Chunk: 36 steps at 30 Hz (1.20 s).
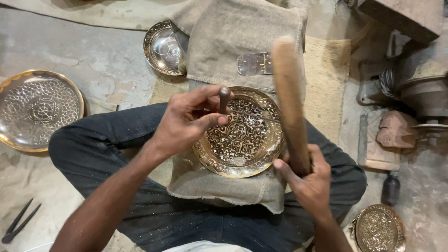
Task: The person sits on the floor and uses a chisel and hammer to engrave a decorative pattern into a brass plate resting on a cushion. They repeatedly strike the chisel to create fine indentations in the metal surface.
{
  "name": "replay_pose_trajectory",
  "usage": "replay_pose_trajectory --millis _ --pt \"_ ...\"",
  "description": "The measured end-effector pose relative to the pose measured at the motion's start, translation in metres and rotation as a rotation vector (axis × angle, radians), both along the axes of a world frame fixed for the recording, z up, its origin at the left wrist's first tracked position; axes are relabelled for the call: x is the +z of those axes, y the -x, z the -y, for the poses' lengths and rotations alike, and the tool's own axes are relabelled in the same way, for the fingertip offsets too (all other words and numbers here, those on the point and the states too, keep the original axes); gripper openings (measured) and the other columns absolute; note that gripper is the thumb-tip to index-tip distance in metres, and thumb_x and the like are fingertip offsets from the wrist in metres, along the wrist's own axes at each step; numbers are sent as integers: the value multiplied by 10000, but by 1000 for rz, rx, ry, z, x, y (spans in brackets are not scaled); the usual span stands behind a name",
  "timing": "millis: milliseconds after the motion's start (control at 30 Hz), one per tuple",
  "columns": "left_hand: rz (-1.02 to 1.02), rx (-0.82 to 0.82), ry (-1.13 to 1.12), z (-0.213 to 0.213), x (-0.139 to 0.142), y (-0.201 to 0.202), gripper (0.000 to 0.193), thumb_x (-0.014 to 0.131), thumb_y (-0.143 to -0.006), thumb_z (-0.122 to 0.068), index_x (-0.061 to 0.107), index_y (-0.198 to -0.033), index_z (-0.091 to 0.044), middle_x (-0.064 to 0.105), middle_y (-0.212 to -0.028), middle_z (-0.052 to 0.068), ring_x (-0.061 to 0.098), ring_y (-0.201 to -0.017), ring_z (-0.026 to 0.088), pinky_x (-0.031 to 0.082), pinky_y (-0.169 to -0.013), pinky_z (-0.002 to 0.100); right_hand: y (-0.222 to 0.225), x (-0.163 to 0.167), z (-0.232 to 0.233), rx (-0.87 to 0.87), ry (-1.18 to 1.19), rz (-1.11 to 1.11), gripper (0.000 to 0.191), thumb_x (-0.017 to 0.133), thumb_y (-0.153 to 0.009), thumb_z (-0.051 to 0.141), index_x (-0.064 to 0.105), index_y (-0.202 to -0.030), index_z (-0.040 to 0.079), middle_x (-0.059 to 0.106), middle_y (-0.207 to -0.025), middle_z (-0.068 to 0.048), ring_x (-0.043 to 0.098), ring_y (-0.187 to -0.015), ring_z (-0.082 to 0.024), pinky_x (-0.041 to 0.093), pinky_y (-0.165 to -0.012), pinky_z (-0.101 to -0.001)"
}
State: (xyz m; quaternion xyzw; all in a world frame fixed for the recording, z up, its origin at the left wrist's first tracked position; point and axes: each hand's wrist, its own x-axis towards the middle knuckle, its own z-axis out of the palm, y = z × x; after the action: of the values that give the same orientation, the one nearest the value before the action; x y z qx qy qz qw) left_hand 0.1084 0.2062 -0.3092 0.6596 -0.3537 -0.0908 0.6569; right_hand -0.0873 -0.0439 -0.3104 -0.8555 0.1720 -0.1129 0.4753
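The person sits cross-legged on the floor with a brass plate (239, 133) resting on a folded burlap pad (224, 184) across the lap, and most of that plate already looks worked: scrolling flower patterns cover its middle and run out to the rim, so I judge the engraving well along, with only touches left near the upper edge where the tool now stands. The left hand (186, 119) has its grip closed around a short metal punch (224, 99), pinched between thumb and fingertips, tip down on the plate's far side. The right hand (310, 179) has its grip wrapped around the lower end of a wooden mallet (289, 100), which is raised and blurred above the plate's right edge. A large patterned tray (39, 109) lies on the floor at the left, a smaller shiny dish (163, 49) beyond the pad, and another decorated plate (378, 228) at the lower right, all looking patterned already. Black tongs (18, 221) lie at the lower left.
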Motion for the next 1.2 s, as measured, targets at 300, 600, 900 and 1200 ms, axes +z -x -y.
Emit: replay_pose_trajectory --millis 300,600,900,1200 --pt "-170 145 -237 1 4 49 527 759 -863 -77 622 -1368 -133 813 -986 61 787 -787 120 673 -689 272 -41 21 10 1 176 147 344 847 -894 186 595 -1064 24 702 -843 -42 660 -720 -94 543 -637 -260" --pt "-103 173 -164 13 1 69 480 783 -875 -59 649 -1334 -89 816 -976 69 768 -791 102 648 -687 263 -57 37 27 111 172 231 418 857 -887 103 622 -1213 -16 735 -933 -60 688 -847 -112 560 -784 -257" --pt "-1 13 -192 30 -15 44 518 697 -899 43 582 -1390 -73 784 -1049 143 803 -916 180 690 -773 285 -36 52 37 254 278 249 683 874 -820 200 575 -1415 47 762 -1059 -155 764 -917 -193 633 -786 -304" --pt "88 89 -134 35 -23 45 514 688 -887 64 561 -1377 -25 791 -957 127 805 -863 189 673 -743 302 -43 62 37 445 196 285 593 816 -888 209 596 -1422 72 763 -1109 -176 755 -936 -181 618 -798 -289"
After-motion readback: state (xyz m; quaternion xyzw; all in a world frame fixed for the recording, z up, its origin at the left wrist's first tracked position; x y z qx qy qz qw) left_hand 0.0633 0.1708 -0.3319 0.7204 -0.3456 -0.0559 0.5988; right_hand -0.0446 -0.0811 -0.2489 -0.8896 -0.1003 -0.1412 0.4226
